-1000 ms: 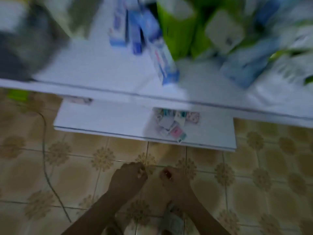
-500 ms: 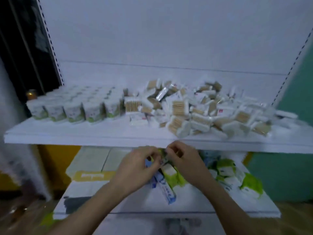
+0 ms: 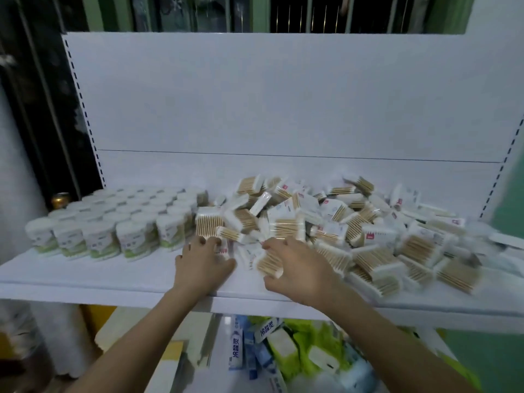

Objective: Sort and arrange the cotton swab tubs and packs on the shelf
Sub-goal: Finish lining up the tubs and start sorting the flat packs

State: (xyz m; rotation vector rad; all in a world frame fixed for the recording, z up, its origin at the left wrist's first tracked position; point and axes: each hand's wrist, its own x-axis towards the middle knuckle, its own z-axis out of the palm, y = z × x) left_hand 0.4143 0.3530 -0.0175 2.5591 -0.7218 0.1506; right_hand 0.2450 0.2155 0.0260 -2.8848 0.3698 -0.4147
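- Fingers of the left hand are curled at the near left edge of the heap, their tips touching small packs; whether they pinch one cannot be told through the blur.
- Right hand lies palm down just beside it, its fingers bent over a flat pack of wooden-stemmed cotton swabs, seemingly gripping it from above.
- Cotton swab tubs stand upright in tidy rows on the left part of the white shelf, reaching back toward the rear panel.
- Loose heap of packs fills the middle and right of the shelf (tilted, overlapping, some near the front lip).
- Lower shelf shows green and blue boxes, apart from this job.
- To do this step well, in my judgement: lift one pack clear instead of dragging it, so neighbours do not slide off the front edge.
- Turn each pack the same way and begin a row just beside the last tubs, touching but not nudging them over.
- Work from the near edge of the heap inward; the far packs will likely tumble if the pile is undercut.
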